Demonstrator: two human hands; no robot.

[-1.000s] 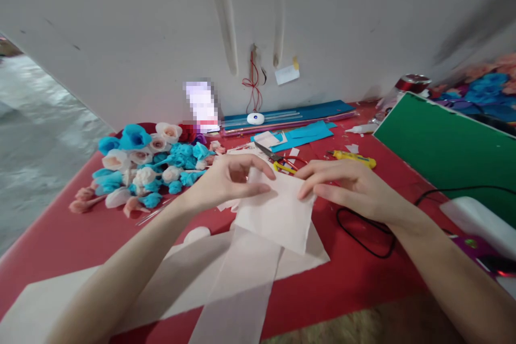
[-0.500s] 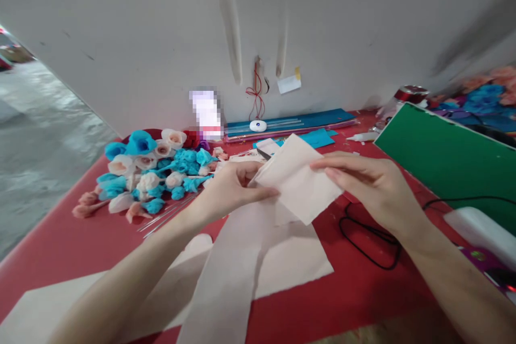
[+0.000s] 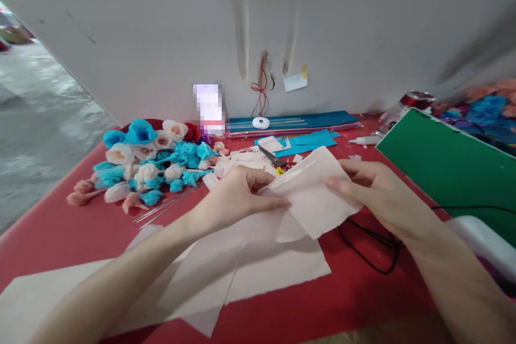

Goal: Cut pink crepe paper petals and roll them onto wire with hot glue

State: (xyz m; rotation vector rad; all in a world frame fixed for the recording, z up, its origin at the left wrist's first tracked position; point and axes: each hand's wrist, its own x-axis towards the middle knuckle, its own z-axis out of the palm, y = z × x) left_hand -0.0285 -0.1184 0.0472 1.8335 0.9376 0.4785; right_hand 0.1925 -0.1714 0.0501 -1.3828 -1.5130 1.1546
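Note:
Between my two hands is a folded piece of pale pink crepe paper (image 3: 318, 193). My left hand (image 3: 245, 191) pinches its left edge between thumb and fingers. At the right edge, my right hand (image 3: 363, 188) grips the same paper, thumb on the near side. A long loose end of the strip hangs below my left hand over larger pale sheets (image 3: 278, 274) lying on the red table (image 3: 282, 317). Just behind the held paper lie scissors (image 3: 272, 157) with yellow on the handle, partly covered by it.
Blue, white and pink paper flowers (image 3: 153, 161) lie at the left beside thin wires (image 3: 161, 212). Blue paper (image 3: 308, 142) and a glue tube (image 3: 365, 141) are farther back. A green board (image 3: 451, 156) and black cable (image 3: 371, 258) occupy the right. A phone (image 3: 209, 107) leans on the wall.
The folded paper has tilted and moved slightly right and down with both hands. More of the scissors now shows. The hanging strip has swung and settled across the sheets.

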